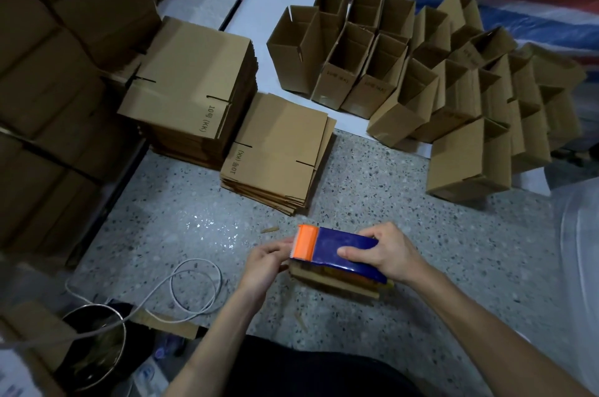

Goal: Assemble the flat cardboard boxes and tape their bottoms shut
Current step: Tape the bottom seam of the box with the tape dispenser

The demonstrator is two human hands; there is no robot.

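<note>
1. The tape dispenser (337, 250), blue-bodied with an orange front end, is held just above the speckled floor (372, 176), in front of the person's lap.
2. The right hand (385, 254) grips the dispenser's blue body from above, with the thumb along the near side.
3. The left hand (265, 262) is at the dispenser's orange end with its fingertips closed on that edge. Whether they pinch loose tape cannot be told.
4. Something brown lies directly under the dispenser, too hidden to identify.
5. Just beyond the dispenser lies a low stack of flat boxes (282, 150). A taller stack of flat boxes (191, 82) stands beyond that, to the left.
6. Beyond the dispenser and to its right, many assembled boxes (421, 82) stand open-topped in rows, touching one another.
7. Left of the dispenser a white cable (194, 283) loops on the floor, and it runs over a metal bowl (94, 341) farther to the near left.
8. Far left of the dispenser, large cartons (48, 72) are piled high.
</note>
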